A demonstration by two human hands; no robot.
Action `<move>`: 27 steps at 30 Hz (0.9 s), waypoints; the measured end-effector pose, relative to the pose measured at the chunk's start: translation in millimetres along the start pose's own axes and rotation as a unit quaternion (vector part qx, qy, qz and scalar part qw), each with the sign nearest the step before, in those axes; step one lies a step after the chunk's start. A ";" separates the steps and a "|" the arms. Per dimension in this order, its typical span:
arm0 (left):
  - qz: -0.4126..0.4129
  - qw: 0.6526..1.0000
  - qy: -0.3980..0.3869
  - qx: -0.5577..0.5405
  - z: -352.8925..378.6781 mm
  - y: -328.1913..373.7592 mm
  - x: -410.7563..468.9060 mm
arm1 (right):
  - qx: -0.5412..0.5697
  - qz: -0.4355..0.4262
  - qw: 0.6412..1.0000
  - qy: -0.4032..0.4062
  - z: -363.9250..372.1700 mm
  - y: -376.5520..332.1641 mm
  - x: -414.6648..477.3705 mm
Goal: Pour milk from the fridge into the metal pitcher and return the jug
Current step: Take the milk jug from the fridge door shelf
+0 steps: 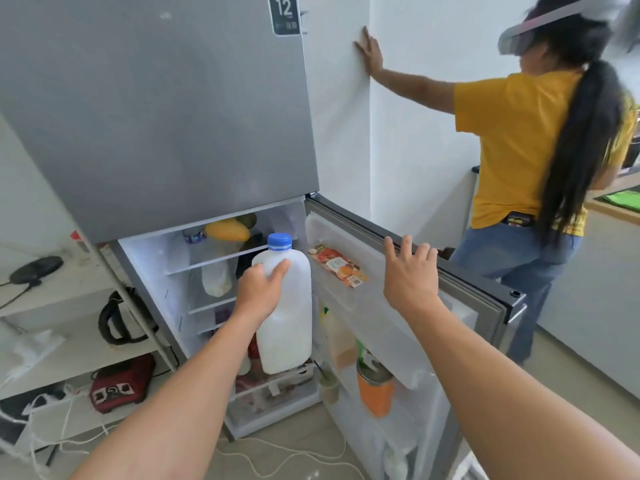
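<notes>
A white plastic milk jug [289, 317] with a blue cap is held upright in front of the open lower fridge compartment [207, 271]. My left hand [261, 289] is shut on the jug's upper part near the handle. My right hand [410, 273] is open with fingers spread, just above the top edge of the open fridge door [433, 271]; I cannot tell whether it touches the door. The metal pitcher is not in view.
Door shelves hold a juice carton [337, 266], an orange tumbler [375, 389] and bottles. Inside are a yellow fruit [227, 230] and another bottle. Another person in a yellow shirt [526, 147] stands right of the door. A shelf on the left holds a kettle [117, 318]. Cables lie on the floor.
</notes>
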State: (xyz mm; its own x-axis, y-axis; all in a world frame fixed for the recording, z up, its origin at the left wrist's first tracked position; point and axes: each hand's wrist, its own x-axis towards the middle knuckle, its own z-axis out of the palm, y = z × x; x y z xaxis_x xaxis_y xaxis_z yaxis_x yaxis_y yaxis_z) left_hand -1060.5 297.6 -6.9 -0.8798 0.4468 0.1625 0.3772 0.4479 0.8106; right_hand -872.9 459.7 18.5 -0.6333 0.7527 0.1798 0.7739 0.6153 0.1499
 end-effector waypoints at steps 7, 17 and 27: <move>0.039 0.998 0.001 0.040 -9.8 14.2 -18.0 | -0.011 -0.016 1.000 -0.024 -14.6 -5.8 -19.7; -0.026 0.998 0.058 0.012 -69.1 -17.3 -17.9 | 0.008 -0.105 0.991 -0.080 -52.1 -74.0 -32.6; -0.077 0.985 0.149 0.042 -156.9 -84.5 0.9 | 0.074 -0.246 0.966 0.027 -64.9 -176.8 -42.6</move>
State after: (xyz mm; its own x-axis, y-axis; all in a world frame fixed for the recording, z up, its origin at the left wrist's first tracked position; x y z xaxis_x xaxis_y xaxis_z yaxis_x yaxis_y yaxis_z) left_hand -1138.5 138.6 13.0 -0.9695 0.1262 0.2099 0.2443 0.5606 0.7912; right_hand -982.8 303.7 47.4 -0.9209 0.3496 0.1725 0.3682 0.9254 0.0898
